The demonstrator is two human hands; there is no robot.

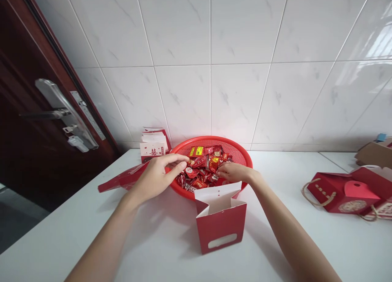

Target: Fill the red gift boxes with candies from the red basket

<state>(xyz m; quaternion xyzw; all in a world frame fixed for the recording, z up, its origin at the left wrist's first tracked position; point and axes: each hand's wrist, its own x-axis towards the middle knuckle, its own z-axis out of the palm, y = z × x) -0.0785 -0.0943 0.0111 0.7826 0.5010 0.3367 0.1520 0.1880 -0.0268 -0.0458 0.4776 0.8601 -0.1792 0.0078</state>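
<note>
A red plastic basket (241, 150) stands near the wall, holding many wrapped candies (199, 172), mostly red with some yellow labels. My left hand (157, 174) hovers over its left rim, thumb and fingers apart, nothing visibly held. On the other side, my right hand (234, 172) reaches down among the candies, its fingers bent together; what they grip, if anything, is hidden. Between my forearms, in front of the basket, a red paper gift box (221, 229) stands upright. Its top is open, showing a white inside, and an oval window is cut low in its front.
At the left, a flat red packet (122, 180) lies beside my wrist. Behind it stand several folded white and red boxes (152, 147). Closed red boxes with rope handles (343, 194) sit at the right, near a brown cardboard box (372, 154). A tiled wall (190, 94) backs the table.
</note>
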